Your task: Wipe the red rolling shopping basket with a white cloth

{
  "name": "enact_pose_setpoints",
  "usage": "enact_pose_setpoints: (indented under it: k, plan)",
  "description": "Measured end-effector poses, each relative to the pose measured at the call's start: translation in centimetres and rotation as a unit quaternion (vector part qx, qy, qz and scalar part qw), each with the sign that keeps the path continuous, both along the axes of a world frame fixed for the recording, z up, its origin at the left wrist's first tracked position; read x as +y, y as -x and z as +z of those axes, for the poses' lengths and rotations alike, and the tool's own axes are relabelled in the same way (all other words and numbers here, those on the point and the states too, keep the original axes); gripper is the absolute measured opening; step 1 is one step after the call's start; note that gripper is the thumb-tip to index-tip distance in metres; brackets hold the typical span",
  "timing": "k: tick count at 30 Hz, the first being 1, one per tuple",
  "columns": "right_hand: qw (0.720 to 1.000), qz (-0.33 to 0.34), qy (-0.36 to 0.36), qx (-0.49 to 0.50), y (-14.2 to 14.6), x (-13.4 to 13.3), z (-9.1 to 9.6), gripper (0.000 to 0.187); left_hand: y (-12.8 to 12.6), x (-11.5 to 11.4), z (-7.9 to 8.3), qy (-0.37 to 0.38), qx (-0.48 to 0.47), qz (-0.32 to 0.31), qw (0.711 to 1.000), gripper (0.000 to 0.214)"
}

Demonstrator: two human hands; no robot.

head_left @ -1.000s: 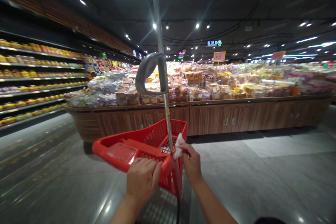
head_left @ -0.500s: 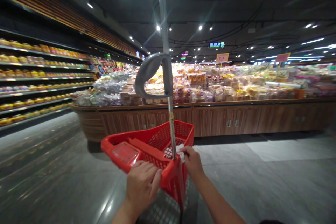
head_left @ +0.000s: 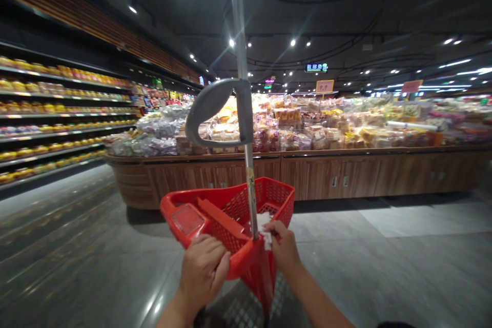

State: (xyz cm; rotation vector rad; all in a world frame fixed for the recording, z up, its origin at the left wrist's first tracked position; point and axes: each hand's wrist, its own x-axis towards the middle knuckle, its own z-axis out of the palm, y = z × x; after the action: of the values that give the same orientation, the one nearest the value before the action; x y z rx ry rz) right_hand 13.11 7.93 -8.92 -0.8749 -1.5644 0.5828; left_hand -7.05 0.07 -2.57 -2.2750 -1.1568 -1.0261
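Observation:
A red plastic shopping basket [head_left: 230, 215] is tilted in front of me above the grey floor. My left hand [head_left: 202, 270] is closed round its near rim. A metal pull rod [head_left: 248, 164] with a grey handle [head_left: 215, 110] rises from the basket's near corner. My right hand [head_left: 284, 247] pinches a white crumpled tissue [head_left: 264, 226] against the lower part of that rod. The inside of the basket is mostly hidden by its mesh wall.
A long wooden display island [head_left: 307, 174] piled with bagged bread and pastries runs across ahead. Wall shelves [head_left: 49, 118] with yellow packaged goods line the left. Shiny grey floor [head_left: 384, 266] spreads around, with an aisle to the left.
The basket has tipped and swung a little to the right. My right hand with the tissue has slid slightly down along the rod. My view has drifted left.

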Motion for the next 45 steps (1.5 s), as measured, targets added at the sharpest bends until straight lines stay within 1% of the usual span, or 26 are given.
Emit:
enact_pose_setpoints:
  k: [3,5,8,10,12,14,16,18,20,23,25,27,28,30,32,33,34,36,37,38,39,41,42,43,45]
  plan:
    - [0.999,0.001,0.044,0.032,-1.2,1.4,0.1,0.013,0.5,0.6,0.2,0.002,0.008,-0.015,1.000,0.034]
    - [0.993,0.007,0.081,0.082,-2.1,2.3,0.6,0.009,0.9,1.1,0.5,0.012,0.018,-0.030,0.999,0.035]
    - [0.982,0.012,0.108,0.156,-2.6,2.6,1.4,0.011,1.7,1.9,1.0,0.035,0.034,-0.047,0.998,0.036]
    - [0.981,0.041,0.110,0.157,-2.1,2.3,1.9,0.016,2.3,2.3,1.4,0.052,0.044,-0.050,0.996,0.037]
    - [0.984,0.092,0.099,0.113,-1.2,1.7,2.1,0.019,2.8,2.4,1.9,0.071,0.061,-0.047,0.994,0.036]
    - [0.989,0.115,0.082,0.043,-0.3,1.2,2.3,0.016,2.7,2.0,2.5,0.072,0.077,-0.014,0.994,0.032]
    - [0.993,0.086,0.077,-0.022,0.3,0.8,2.5,0.013,1.8,1.3,2.9,0.050,0.073,0.063,0.994,0.025]
    - [0.994,0.048,0.076,-0.054,0.5,0.4,2.7,0.012,0.0,0.5,2.9,0.038,0.050,0.145,0.987,0.023]
    - [0.995,0.049,0.048,-0.071,0.5,0.0,2.7,0.013,-2.1,0.0,2.7,0.073,0.044,0.179,0.980,0.024]
    - [0.990,0.095,-0.001,-0.102,0.0,-0.1,2.4,0.025,-4.1,0.0,2.0,0.136,0.070,0.222,0.963,0.030]
    - [0.987,0.103,0.006,-0.123,-0.7,0.5,2.3,0.029,-4.1,0.3,1.7,0.168,0.091,0.230,0.954,0.032]
    - [0.988,0.090,0.019,-0.126,-1.4,1.5,2.9,0.027,-3.3,0.6,1.6,0.181,0.104,0.231,0.950,0.028]
    - [0.989,0.086,0.012,-0.119,-1.6,2.0,3.4,0.026,-2.8,0.8,1.6,0.180,0.110,0.236,0.949,0.026]
    - [0.989,0.101,-0.039,-0.102,-1.5,2.9,5.0,0.023,-1.7,1.0,1.6,0.174,0.124,0.249,0.945,0.027]
    - [0.975,0.152,-0.117,-0.116,-0.8,3.6,6.5,0.022,-0.8,1.2,1.6,0.172,0.138,0.246,0.944,0.030]
    - [0.959,0.188,-0.152,-0.146,-0.2,4.0,7.0,0.023,-0.5,1.3,1.6,0.171,0.142,0.243,0.944,0.032]
    - [0.938,0.229,-0.177,-0.192,0.4,4.5,7.3,0.023,-0.2,1.3,1.6,0.169,0.144,0.238,0.945,0.033]
    - [0.885,0.296,-0.196,-0.302,1.7,5.6,7.3,0.024,0.2,1.4,1.5,0.162,0.148,0.227,0.949,0.034]
    - [0.862,0.308,-0.193,-0.353,2.3,6.3,7.1,0.024,0.4,1.5,1.5,0.156,0.148,0.224,0.950,0.034]
    - [0.847,0.304,-0.187,-0.394,2.8,7.0,6.9,0.023,0.5,1.5,1.5,0.152,0.149,0.221,0.952,0.034]
    - [0.841,0.288,-0.180,-0.421,3.2,7.6,6.7,0.023,0.7,1.6,1.4,0.150,0.150,0.217,0.953,0.033]
    - [0.843,0.246,-0.176,-0.445,3.6,8.5,6.5,0.024,1.1,1.6,1.4,0.147,0.151,0.213,0.954,0.031]
    - [0.842,0.239,-0.178,-0.450,3.6,8.6,6.6,0.024,1.2,1.6,1.4,0.145,0.152,0.211,0.955,0.031]
    - [0.838,0.244,-0.182,-0.453,3.6,8.6,6.7,0.023,1.4,1.7,1.4,0.142,0.152,0.208,0.956,0.030]
    - [0.824,0.273,-0.192,-0.457,3.5,8.3,6.8,0.019,1.7,1.7,1.3,0.131,0.149,0.198,0.960,0.029]
